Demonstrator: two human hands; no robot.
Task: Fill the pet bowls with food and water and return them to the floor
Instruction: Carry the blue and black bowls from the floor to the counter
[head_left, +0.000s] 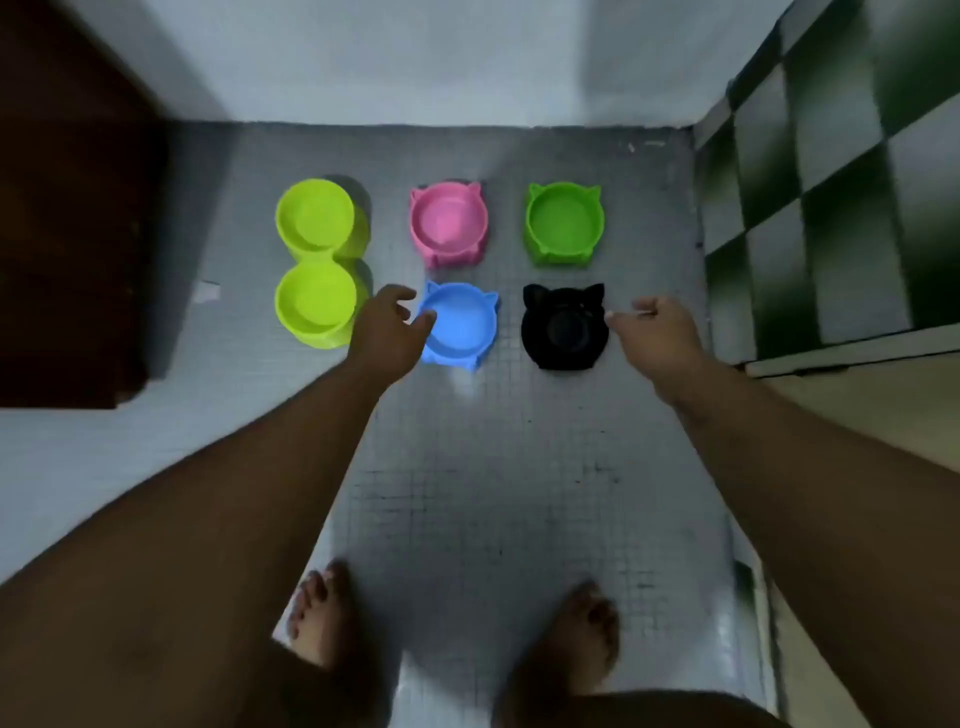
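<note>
Several empty pet bowls sit on the grey tiled floor (467, 493). A lime double bowl (316, 262) lies at the left. Behind are a pink cat-eared bowl (449, 223) and a green one (565, 222). In front are a blue bowl (462, 323) and a black bowl (564, 327). My left hand (387, 332) hovers at the blue bowl's left rim, fingers apart, thumb touching the edge. My right hand (657, 338) is just right of the black bowl, fingers loosely curled, holding nothing.
A dark wooden door or cabinet (72, 234) stands at the left. A green-and-white checkered tiled wall (831, 182) closes the right side, a pale wall the back. My bare feet (457, 618) stand on the floor below the bowls.
</note>
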